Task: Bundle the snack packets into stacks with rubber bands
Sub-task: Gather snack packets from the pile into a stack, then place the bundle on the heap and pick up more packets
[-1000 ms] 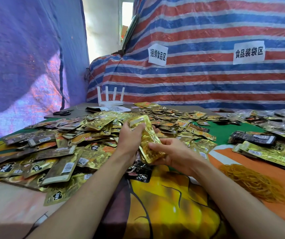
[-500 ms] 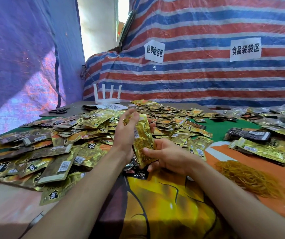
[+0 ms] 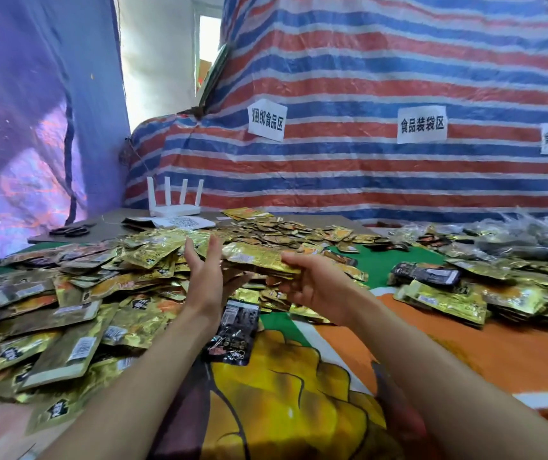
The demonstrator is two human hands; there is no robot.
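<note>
Right hand (image 3: 315, 283) clamped on a stack (image 3: 259, 258) of gold packets: thumb on top, fingers curled under the right end. The stack is flat and lifted clear of the desk (image 3: 465, 360).

Left hand (image 3: 204, 277) holds nothing. Its fingers are straight and slightly apart, pointing up, with the palm facing the stack's left end. It's right at that edge, but I can't tell if it's actually touching.

Everything else, relative to the stack:
- Left of it and behind: a big loose pile (image 3: 100, 293) of gold and brown packets spread across the desk.
- Just below, nearer the person: one black packet (image 3: 232, 333) lying flat on the printed cloth, between the forearms.
- Right, well apart: finished-looking bundles (image 3: 445, 300), gold ones with a black one (image 3: 425, 273) behind them.
- Far behind, left: a white router (image 3: 174, 207) with four antennas up, and scissors (image 3: 70, 231) further left.
- Behind and above: a striped tarp (image 3: 365, 78) with paper labels (image 3: 266, 122).
</note>
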